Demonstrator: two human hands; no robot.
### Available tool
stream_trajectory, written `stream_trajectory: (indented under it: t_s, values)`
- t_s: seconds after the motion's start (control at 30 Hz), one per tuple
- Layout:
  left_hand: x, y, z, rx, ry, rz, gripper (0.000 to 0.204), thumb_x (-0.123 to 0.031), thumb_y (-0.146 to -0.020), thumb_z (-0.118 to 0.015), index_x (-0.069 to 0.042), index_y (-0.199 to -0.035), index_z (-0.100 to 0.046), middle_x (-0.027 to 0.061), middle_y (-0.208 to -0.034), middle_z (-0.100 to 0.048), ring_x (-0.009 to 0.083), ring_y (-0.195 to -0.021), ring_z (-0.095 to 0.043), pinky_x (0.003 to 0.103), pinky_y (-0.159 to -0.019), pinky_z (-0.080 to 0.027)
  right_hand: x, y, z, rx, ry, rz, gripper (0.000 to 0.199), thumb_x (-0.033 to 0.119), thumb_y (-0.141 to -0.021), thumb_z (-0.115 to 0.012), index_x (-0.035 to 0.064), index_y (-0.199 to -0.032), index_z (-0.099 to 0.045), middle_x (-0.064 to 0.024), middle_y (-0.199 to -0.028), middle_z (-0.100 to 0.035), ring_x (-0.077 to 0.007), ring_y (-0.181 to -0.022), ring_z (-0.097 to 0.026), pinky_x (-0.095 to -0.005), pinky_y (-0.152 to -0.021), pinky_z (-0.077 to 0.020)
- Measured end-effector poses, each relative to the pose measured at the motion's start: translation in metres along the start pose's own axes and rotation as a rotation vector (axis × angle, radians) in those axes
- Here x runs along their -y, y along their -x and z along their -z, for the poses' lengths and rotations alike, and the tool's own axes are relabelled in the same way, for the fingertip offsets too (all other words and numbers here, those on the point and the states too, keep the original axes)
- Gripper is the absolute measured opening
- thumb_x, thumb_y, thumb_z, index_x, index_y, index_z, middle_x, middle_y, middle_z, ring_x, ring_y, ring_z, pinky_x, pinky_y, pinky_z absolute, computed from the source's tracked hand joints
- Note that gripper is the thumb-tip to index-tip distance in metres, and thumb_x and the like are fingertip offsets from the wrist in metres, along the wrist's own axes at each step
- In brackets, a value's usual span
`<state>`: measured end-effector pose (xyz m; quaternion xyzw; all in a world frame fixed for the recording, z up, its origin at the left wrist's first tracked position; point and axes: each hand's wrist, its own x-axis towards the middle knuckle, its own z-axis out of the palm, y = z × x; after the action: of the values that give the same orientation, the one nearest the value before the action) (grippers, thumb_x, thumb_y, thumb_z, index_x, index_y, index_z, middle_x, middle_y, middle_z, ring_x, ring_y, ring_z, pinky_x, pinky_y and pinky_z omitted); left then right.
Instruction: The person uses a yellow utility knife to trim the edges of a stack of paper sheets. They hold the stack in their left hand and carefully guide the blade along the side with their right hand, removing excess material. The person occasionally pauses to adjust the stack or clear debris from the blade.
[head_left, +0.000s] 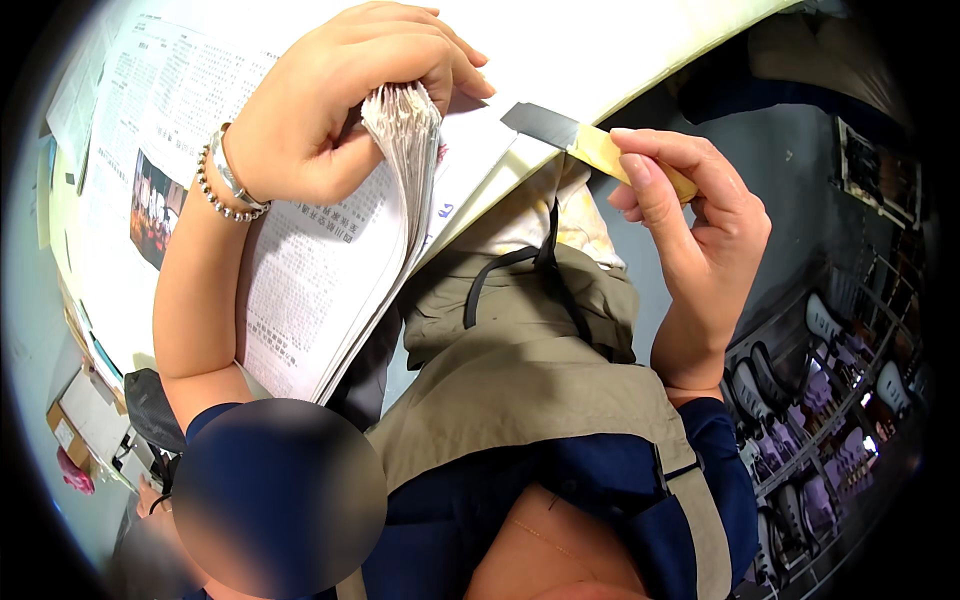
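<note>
My left hand (340, 110), with a bangle and a beaded bracelet at the wrist, is closed over a thick stack of newspaper sheets (310, 290). The layered edge of the stack bulges up between thumb and fingers, and its lower part hangs past the table's near edge. In my right hand (690, 205) is a knife (545, 127) with a short, dark, flat blade and a yellow handle. Thumb and fingers pinch that handle. The blade points left, just right of the stack, and appears apart from it. My left fingertips lie near the pale table surface (610, 50).
More printed newspaper (190, 90) covers the table's left side. Racks holding shoe-shaped parts (800, 430) stand at the lower right. Another person's dark-clothed legs show at the upper right. Farther left are a cardboard box (75, 430) and a dark bag (155, 410).
</note>
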<state>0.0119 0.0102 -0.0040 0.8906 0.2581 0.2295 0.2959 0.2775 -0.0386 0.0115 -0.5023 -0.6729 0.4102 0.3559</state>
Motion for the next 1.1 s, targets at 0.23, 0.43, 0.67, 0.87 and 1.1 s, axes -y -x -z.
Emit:
stream_trajectory:
  t_s: [0.23,0.43,0.67,0.87,1.1]
  values:
    - [0.008,0.005,0.002,-0.012,0.037,-0.047,0.022,-0.033,-0.070,-0.052,-0.012,-0.065,-0.050,0.0159,-0.097,-0.070,0.0356,-0.103,-0.064,0.055,-0.102,-0.037,0.006,0.000,0.001,0.020,-0.044,0.043,0.013,-0.004,-0.085,-0.062,-0.0033,-0.096,-0.068,-0.0085,-0.083,-0.068,-0.0106,-0.066,-0.065,-0.0204,-0.058,-0.0489]
    - [0.003,0.008,0.003,-0.057,-0.022,-0.043,0.024,-0.037,-0.068,-0.052,-0.014,-0.063,-0.053,0.0140,-0.091,-0.072,0.0350,-0.098,-0.066,0.056,-0.100,-0.039,0.005,0.000,0.002,0.049,-0.063,0.045,0.014,-0.004,-0.086,-0.061,-0.0022,-0.097,-0.069,-0.0082,-0.082,-0.068,-0.0099,-0.066,-0.065,-0.0195,-0.056,-0.0477]
    - [0.009,0.012,0.003,-0.097,-0.018,-0.098,0.023,-0.037,-0.066,-0.054,-0.014,-0.063,-0.055,0.0126,-0.090,-0.072,0.0348,-0.097,-0.067,0.056,-0.099,-0.039,0.005,0.000,0.002,0.017,-0.067,0.034,0.013,-0.004,-0.086,-0.061,-0.0024,-0.097,-0.068,-0.0080,-0.082,-0.068,-0.0100,-0.066,-0.065,-0.0192,-0.056,-0.0473]
    - [0.010,0.013,0.004,-0.086,-0.027,-0.110,0.027,-0.039,-0.068,-0.055,-0.013,-0.063,-0.055,0.0133,-0.092,-0.072,0.0341,-0.096,-0.067,0.056,-0.099,-0.040,0.006,0.002,0.003,0.033,-0.066,0.046,0.014,-0.004,-0.086,-0.061,-0.0029,-0.098,-0.068,-0.0080,-0.080,-0.067,-0.0103,-0.065,-0.064,-0.0201,-0.056,-0.0474]
    - [0.005,0.013,0.002,-0.103,-0.055,-0.111,0.042,-0.054,-0.075,-0.055,-0.013,-0.064,-0.054,0.0144,-0.092,-0.071,0.0324,-0.095,-0.067,0.056,-0.097,-0.041,0.007,0.002,0.000,0.052,-0.047,0.057,0.014,-0.005,-0.084,-0.062,-0.0014,-0.096,-0.068,-0.0082,-0.078,-0.067,-0.0113,-0.063,-0.064,-0.0213,-0.055,-0.0476]
